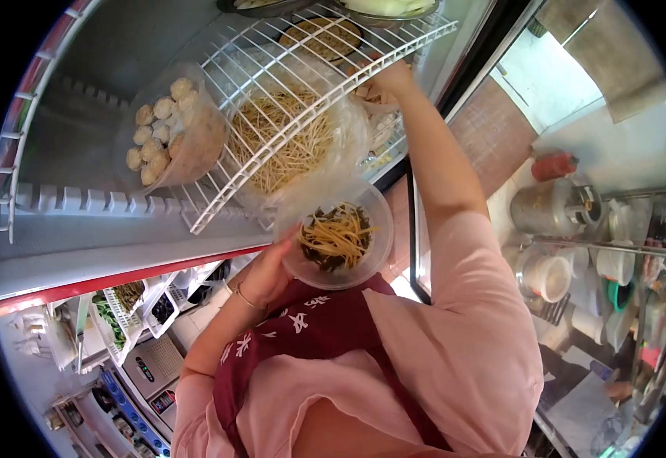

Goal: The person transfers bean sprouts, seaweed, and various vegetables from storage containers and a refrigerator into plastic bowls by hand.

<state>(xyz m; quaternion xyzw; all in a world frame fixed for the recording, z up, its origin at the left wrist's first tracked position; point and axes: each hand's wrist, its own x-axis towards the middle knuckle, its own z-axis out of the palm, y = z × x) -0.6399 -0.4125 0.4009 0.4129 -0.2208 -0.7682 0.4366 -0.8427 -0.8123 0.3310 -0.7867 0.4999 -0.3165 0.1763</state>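
Observation:
My left hand [269,269] is closed on the side of a clear plastic bowl [379,256], held in front of my apron. Pale yellow shreds [334,237] lie over dark strips in the bowl. My right hand [391,78] reaches into the refrigerator at the wire shelf [333,93]; its fingers are mostly hidden behind the rack, near some light brown pieces [369,93]. Below the rack, a clear bag of bean sprouts [283,141] sits close to the bowl.
A plastic bag of round whitish balls [157,141] stands at the left of the refrigerator. Bowls [389,9] of food rest on the rack. The open glass door's frame [417,237] is beside my right arm. White baskets [119,324] are at lower left, a metal pot [544,210] at right.

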